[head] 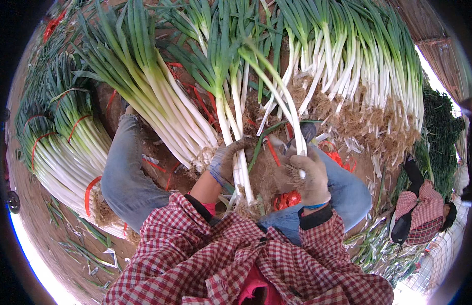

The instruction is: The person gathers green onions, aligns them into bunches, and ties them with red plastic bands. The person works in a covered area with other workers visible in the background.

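Note:
My gloved left hand (229,159) is closed around the white stems of several green onions (242,171), whose roots hang near my lap and whose leaves point away from me. In my gloved right hand (310,177) are the lower ends of more green onion stalks (291,110), their upper parts leaning up and to the left. A loose pile of green onions (171,110) lies to the left of my left hand, roots towards me. Red plastic ribbon (287,200) lies between my legs, partly hidden by my right hand.
Bundles of green onions tied with red bands (64,152) lie beyond my left knee. A long row of untied green onions with rooty ends (357,76) spreads at the front right. More red ribbon (336,156) lies by my right leg. Another person (422,217) is at the far right.

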`<state>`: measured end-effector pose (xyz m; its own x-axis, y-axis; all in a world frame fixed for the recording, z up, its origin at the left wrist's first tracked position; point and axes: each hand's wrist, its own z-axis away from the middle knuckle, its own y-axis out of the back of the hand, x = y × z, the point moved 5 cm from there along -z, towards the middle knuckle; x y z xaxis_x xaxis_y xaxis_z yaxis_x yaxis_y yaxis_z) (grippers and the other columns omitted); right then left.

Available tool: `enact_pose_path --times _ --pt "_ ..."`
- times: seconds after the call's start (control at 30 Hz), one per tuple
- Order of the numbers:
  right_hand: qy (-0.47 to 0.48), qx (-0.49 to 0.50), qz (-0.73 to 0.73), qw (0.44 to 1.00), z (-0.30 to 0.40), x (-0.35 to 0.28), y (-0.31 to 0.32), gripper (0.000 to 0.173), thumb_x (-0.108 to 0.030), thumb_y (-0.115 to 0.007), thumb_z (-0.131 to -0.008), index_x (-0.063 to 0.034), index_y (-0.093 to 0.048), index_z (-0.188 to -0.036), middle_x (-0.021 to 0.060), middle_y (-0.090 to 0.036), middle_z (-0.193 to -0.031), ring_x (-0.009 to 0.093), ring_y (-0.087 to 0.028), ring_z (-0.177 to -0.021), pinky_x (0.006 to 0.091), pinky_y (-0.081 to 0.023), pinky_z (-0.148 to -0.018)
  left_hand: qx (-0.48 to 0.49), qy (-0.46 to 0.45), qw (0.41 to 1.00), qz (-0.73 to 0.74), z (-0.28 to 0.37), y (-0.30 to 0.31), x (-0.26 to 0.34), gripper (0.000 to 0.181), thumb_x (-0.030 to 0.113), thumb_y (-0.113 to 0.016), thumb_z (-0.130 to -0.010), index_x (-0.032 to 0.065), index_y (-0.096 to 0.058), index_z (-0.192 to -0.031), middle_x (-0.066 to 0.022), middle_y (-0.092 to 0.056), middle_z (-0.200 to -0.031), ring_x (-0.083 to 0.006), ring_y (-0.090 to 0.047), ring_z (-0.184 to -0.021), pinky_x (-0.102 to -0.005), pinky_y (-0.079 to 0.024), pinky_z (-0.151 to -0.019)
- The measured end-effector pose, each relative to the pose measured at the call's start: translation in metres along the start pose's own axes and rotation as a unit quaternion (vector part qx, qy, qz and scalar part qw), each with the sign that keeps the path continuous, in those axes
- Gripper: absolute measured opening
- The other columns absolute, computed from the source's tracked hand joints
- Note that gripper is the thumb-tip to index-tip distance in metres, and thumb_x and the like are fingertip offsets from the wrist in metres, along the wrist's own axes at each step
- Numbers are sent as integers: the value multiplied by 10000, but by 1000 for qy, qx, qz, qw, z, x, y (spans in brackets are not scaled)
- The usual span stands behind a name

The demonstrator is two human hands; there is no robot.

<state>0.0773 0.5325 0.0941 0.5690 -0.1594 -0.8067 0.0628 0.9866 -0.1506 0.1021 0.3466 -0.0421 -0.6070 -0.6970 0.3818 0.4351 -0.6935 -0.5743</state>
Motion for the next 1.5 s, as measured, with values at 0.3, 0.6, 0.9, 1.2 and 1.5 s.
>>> enact_pose_path --times 0.3,0.6,0.9,1.2,1.5 --pt "-222 -93 -149 959 24 104 -37 360 -185 -536 -911 49 -528 -1184 128 -640 -965 229 -625 -798 352 -541 -727 5 59 997 -43 -10 4 -16 264 205 -610 -869 13 -609 -1049 -90 -663 -875 -198 -638 -721 -336 -557 -651" --pt "-221 -54 -101 968 15 80 -29 354 -211 -583 -900 63 -572 -1125 142 -649 -952 207 -636 -716 298 -527 -605 10 -37 994 -101 13 -23 43 263 111 -677 -781 -33 -631 -997 -116 -658 -791 -224 -644 -648 -369 -564 -594" --pt "-256 -130 -58 956 34 101 -34 412 -127 -578 -875 54 -495 -1235 121 -621 -1075 204 -603 -966 316 -482 -849 110 30 975 -190 -21 6 9 305 67 -678 -734 -42 -591 -1006 -159 -639 -807 -276 -628 -642 -421 -550 -599" --pt "-243 -101 10 965 25 102 -49 414 -133 -701 -789 44 -577 -1141 108 -645 -991 175 -604 -878 298 -471 -774 41 21 996 -76 -19 -3 6 277 61 -652 -795 -48 -579 -1038 -151 -656 -846 -249 -647 -670 -375 -569 -625" --pt "-285 -97 -85 950 20 106 -25 279 -110 -698 -777 22 -650 -1018 78 -676 -864 160 -633 -728 280 -505 -635 164 -141 913 -345 2 1 43 385 256 -709 -826 -32 -575 -1045 -113 -653 -848 -152 -605 -706 -278 -500 -613"
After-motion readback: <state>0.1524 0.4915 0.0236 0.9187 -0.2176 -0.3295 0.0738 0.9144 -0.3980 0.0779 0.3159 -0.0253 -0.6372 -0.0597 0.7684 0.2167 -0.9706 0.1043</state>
